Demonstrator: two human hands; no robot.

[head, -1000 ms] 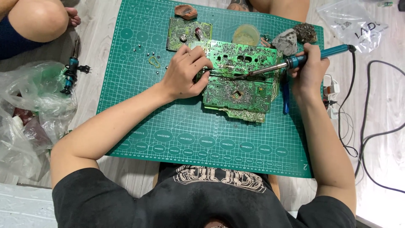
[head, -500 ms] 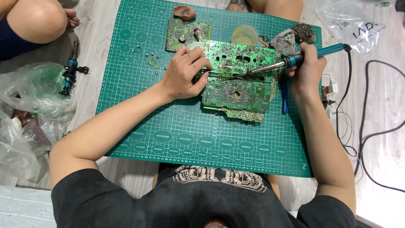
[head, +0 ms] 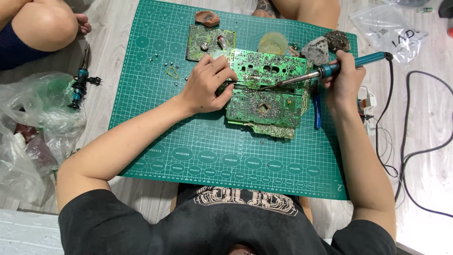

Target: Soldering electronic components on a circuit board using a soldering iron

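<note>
Right now the right hand [head: 347, 78] grips a teal-handled soldering iron [head: 325, 72] w/ fingers wrapped tight round the handle, pen-style, so the metal tip slants down toward 9 o'clock and lands on the large green circuit board [head: 266, 94], approx. mid-board. The black power cord [head: 401, 123] trails off the iron's rear toward 3 o'clock and down across the floor, out of the work area.

The left hand [head: 205, 85] rests on the board's 9 o'clock edge, palm down, prob. pinning it so it doesn't slide; its fingers are pinched together on a thin dark tool, maybe tweezers or wire, pointing at the iron's tip. Can't tell which.

The board lies solder-side up on a green gridded cutting mat [head: 212, 156] spread on the floor, at the mat's 12–1 o'clock part. A smaller green circuit board [head: 207, 40] sits just beside it at 11 o'clock. A round yellowish tin [head: 272, 43] and two grey rock-like lumps [head: 325, 47] stand near at 12–1 o'clock, within easy reach of the iron. A second teal-handled tool [head: 79, 85] lies off the mat at 9 o'clock, beside crumpled clear plastic bags [head: 33, 123].
</note>
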